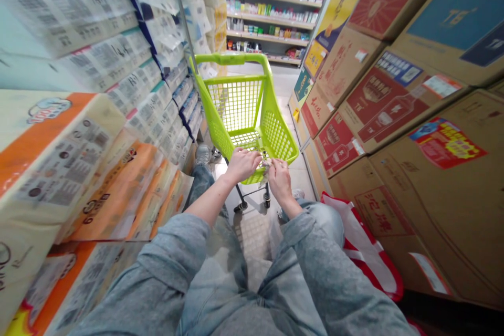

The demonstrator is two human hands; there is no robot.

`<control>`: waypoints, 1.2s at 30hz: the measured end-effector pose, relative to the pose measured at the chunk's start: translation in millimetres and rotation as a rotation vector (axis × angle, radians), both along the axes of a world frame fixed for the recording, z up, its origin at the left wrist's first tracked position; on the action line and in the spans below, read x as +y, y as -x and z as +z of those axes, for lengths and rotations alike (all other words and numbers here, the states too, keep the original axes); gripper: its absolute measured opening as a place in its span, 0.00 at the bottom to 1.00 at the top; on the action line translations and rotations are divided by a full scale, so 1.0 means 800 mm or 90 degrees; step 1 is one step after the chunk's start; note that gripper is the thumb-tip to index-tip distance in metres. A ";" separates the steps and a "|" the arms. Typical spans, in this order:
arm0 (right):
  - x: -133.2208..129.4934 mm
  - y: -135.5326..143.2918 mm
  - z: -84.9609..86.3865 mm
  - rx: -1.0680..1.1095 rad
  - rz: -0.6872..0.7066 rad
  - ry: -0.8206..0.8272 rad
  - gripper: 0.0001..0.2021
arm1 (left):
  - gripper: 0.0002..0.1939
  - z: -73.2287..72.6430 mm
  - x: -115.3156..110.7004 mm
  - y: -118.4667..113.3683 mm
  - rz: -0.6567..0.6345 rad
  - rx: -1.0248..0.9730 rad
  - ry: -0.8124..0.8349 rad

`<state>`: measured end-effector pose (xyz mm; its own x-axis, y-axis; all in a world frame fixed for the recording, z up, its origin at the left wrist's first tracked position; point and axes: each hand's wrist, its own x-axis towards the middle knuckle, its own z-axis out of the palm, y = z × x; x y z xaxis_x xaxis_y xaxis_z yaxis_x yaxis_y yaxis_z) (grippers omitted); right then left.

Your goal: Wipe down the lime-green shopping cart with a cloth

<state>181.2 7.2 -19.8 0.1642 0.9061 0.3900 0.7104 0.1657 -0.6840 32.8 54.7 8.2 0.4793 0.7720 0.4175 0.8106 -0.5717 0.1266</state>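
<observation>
A lime-green plastic shopping cart (236, 82) on dark wheeled legs stands in front of me, its basket showing only its lattice walls and floor. Over its near edge, my left hand (244, 164) is closed, with fingers curled near a small pale, crumpled item (266, 164). My right hand (279, 176) is beside it, its fingers pinched on that item, which is too small to name. The two hands are close together.
Stacked tissue packs (118, 184) line the left side. Cardboard cartons (394, 110) rise on the right, with a red and white bag (364, 244) on the floor beside my leg. Shelves of small products (275, 16) stand beyond the cart. Tiled floor runs between the stacks.
</observation>
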 end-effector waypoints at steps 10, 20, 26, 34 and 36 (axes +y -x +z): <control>0.018 -0.027 0.002 0.188 0.158 0.122 0.33 | 0.23 0.017 -0.013 0.000 -0.004 -0.089 0.143; 0.011 -0.047 0.022 0.029 0.086 0.086 0.24 | 0.11 0.021 -0.026 -0.019 -0.012 -0.033 0.241; 0.053 -0.070 0.040 -0.247 0.113 0.125 0.18 | 0.05 0.016 -0.029 -0.010 -0.086 -0.065 0.190; 0.066 -0.046 0.033 -0.494 0.128 0.275 0.19 | 0.20 -0.001 -0.053 -0.025 0.005 -0.006 0.156; 0.065 -0.045 0.034 -0.517 0.136 0.281 0.18 | 0.28 -0.004 -0.054 -0.035 0.022 0.009 0.132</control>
<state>217.2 58.9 7.0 -0.1932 0.9785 -0.0728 0.9811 0.1918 -0.0260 60.9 11.7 4.7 0.4560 0.8565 0.2417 0.8316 -0.5068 0.2272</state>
